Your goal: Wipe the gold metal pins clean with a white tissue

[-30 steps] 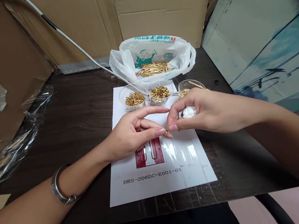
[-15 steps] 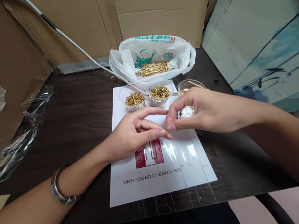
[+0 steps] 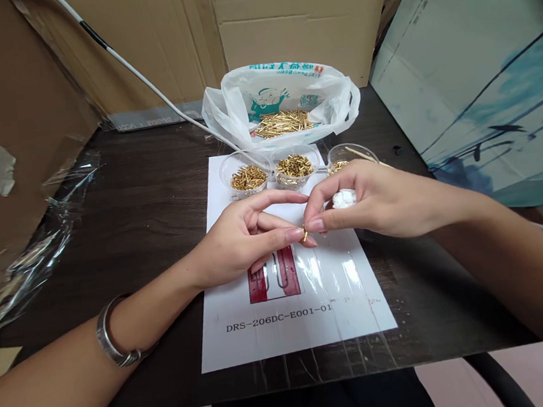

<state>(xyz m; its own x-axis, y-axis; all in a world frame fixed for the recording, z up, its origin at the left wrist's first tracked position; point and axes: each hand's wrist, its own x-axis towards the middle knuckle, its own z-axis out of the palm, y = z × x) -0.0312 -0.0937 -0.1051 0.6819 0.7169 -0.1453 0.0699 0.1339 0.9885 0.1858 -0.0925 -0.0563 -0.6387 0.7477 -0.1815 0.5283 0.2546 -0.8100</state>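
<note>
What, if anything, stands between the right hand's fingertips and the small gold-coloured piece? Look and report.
Nothing visible does. The right hand has its fingertips right at the small gold-coloured piece, beside the thumb tip of the left hand. The white wad shows above the right thumb, off to one side.

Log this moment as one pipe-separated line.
left hand: pinching small golden piece | right hand: touching same piece | below: printed sheet | beyond: clear cups and plastic bag holding golden parts
</note>
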